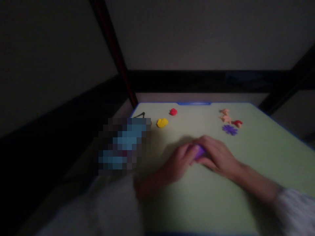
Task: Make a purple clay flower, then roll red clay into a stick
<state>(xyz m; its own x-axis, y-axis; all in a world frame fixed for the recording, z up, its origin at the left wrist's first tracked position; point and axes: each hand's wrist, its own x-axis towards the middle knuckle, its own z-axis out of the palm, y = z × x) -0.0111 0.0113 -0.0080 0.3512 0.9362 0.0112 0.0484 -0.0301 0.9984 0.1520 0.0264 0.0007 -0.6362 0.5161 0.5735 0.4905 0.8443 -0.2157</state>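
Note:
Both my hands meet over the middle of the pale table, closed around a piece of purple modelling clay [200,151]. My left hand [180,159] presses it from the left with the thumb on top. From the other side my right hand [218,155] curls its fingers over the piece, so much of it is hidden. Just beyond my right hand lies a purple flower-like shape [230,129] with thin petals. Farther off to the left are a yellow lump [162,123] and a small red lump [173,112].
Behind the purple flower-like shape are several peach-coloured pieces [225,117] and a red-and-peach piece [238,123]. A blurred-out bluish object [129,137] is at the table's left edge. The table [192,203] has a blue rim, and a wall rises behind it.

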